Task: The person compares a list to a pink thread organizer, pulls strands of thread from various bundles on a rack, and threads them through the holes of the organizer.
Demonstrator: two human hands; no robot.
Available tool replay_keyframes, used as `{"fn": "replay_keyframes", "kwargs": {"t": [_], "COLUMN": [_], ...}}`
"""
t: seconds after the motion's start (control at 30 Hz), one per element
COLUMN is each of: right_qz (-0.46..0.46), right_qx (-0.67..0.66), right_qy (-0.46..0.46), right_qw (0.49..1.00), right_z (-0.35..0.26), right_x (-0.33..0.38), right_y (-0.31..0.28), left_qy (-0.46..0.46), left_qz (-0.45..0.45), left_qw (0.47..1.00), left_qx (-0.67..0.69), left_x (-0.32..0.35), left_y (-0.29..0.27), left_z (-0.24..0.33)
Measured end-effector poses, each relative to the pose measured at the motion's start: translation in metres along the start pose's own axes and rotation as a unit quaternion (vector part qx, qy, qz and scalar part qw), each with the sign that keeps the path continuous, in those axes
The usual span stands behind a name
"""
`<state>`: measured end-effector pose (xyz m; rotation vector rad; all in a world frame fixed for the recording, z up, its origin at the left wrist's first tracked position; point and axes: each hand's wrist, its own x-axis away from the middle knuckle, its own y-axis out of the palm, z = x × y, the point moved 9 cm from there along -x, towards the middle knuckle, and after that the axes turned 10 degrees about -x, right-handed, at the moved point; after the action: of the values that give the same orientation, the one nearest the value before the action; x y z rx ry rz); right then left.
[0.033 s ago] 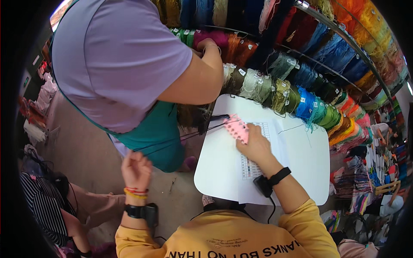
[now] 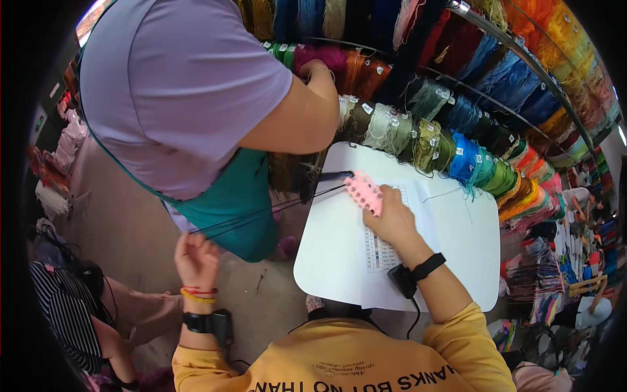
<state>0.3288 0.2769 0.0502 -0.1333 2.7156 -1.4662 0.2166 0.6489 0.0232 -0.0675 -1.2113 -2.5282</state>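
- Your right hand (image 2: 395, 221) pinches the pink perforated card (image 2: 364, 193) at its near end, thumb and fingers closed, above the white table (image 2: 326, 264).
- Your left hand (image 2: 198, 261), off the table's left side, has its fingers curled in on the dark threads (image 2: 334, 176) — these stretch to the card.
- Since the earlier frame, the card has shifted slightly rightward over the table, your left hand slightly farther from it.
- Your right forearm crosses the table's near right part — left forearm upright, outside it.
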Motion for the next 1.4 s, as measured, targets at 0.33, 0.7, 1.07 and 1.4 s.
{"fn": "replay_keyframes", "kwargs": {"t": [0.33, 0.7, 1.07, 1.4], "right_qz": [-0.112, -0.179, -0.071, -0.117], "right_qx": [-0.264, -0.536, -0.150, -0.037], "right_qy": [0.115, 0.123, -0.016, -0.082], "right_qw": [0.951, 0.816, 0.986, 0.989], "right_z": [0.031, -0.019, 0.051, 0.042], "right_x": [-0.003, 0.029, 0.052, 0.075], "right_y": [-0.007, 0.031, -0.037, -0.010], "left_qy": [0.196, -0.185, -0.158, -0.014], "left_qz": [0.098, -0.265, -0.228, -0.195], "left_qw": [0.328, 0.859, 0.808, 0.670], "left_qx": [-0.919, -0.397, -0.520, -0.716], "left_x": [0.052, 0.027, -0.010, -0.017], "left_y": [-0.037, 0.159, 0.127, 0.142], "left_z": [0.043, -0.195, -0.193, -0.185]}}
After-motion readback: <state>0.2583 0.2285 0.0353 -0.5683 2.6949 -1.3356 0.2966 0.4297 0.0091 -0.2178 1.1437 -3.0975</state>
